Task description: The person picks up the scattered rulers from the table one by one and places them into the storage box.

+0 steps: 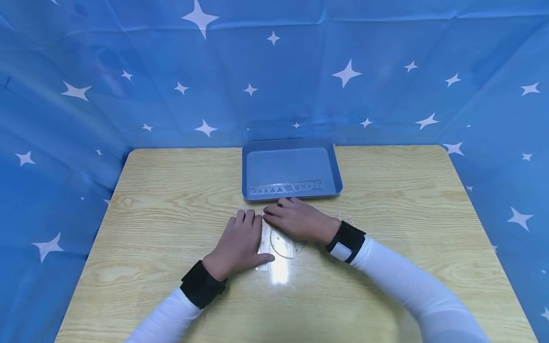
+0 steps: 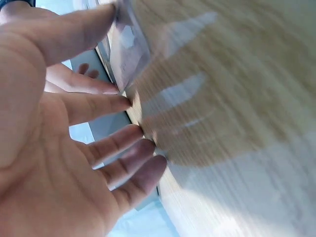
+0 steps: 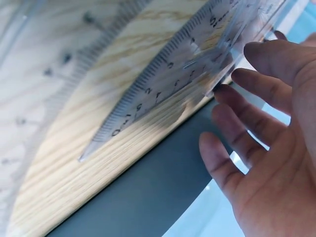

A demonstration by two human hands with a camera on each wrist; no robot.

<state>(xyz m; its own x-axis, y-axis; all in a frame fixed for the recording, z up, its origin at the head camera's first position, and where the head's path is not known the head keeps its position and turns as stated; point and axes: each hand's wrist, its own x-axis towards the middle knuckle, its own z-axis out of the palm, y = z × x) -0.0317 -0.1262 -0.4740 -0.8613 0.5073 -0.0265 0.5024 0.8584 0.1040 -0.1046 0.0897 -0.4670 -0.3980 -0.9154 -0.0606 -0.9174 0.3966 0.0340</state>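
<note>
My left hand (image 1: 241,242) lies over the left side of a clear plastic strip (image 1: 263,243), thumb reaching across it. In the left wrist view its fingers are extended, with fingertips at the tabletop and the thumb tip at a clear plastic edge. My right hand (image 1: 298,218) reaches over the far end of the clear pieces, its fingertips close to the strip in the right wrist view. Beside the strip lies a transparent protractor (image 1: 281,244), partly under the right hand. A clear set square (image 3: 163,74) with a printed scale shows near the right fingers.
A blue tray (image 1: 245,166) stands at the table's far edge, just beyond the hands. Inside it lies a clear stencil ruler (image 1: 286,187) with cut-out shapes. More clear plastic (image 1: 346,219) shows behind the right wrist. A blue star-patterned cloth (image 1: 274,71) surrounds the wooden table (image 1: 171,200).
</note>
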